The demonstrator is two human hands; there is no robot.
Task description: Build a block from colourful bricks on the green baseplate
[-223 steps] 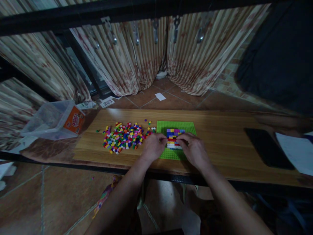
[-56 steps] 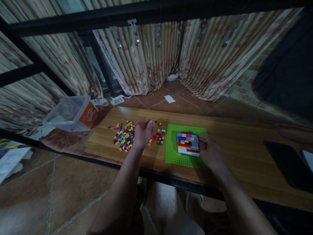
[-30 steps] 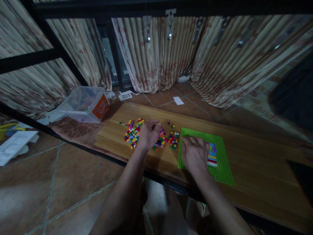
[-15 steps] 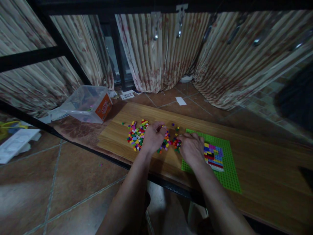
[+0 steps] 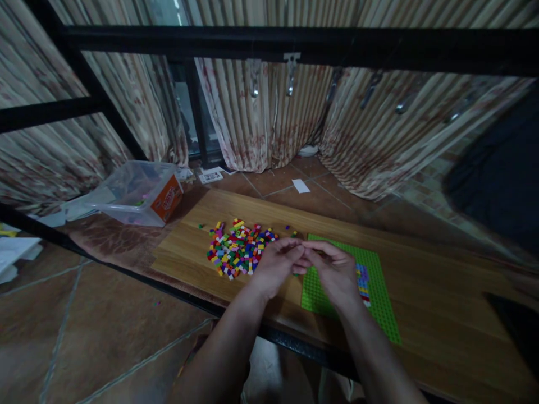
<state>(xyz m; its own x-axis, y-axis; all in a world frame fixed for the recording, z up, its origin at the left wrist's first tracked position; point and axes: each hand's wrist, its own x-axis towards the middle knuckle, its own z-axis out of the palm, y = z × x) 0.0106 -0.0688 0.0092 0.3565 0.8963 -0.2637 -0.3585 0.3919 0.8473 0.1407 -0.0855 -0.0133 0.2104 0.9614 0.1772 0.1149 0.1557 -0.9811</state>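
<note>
a long wooden tabletop (image 5: 429, 292) carries the work, with a clear plastic box (image 5: 130, 215) past its far left end; some coloured bits show inside the box, too small to name. right of the tabletop's middle lies a green studded plate (image 5: 381, 297), flat, its studs showing along the right and near sides.

left of the plate, spread on the wood, is a heap of loose bricks (image 5: 238, 249) in many colours. the left hand (image 5: 275, 266) and right hand (image 5: 337, 272) come together between heap and plate, fingertips meeting; whether a brick is pinched there i cannot tell.

on the plate, partly hidden by the right hand, sits a built block (image 5: 363, 283) of blue, purple, yellow, red and white rows. i judge the work well begun: several rows are laid, while the heap is unplaced. how complete the block is cannot be told from what shows.

smallest are the strays: a green brick (image 5: 200, 226) left of the heap and a purple brick (image 5: 287, 227) beyond the hands.
</note>
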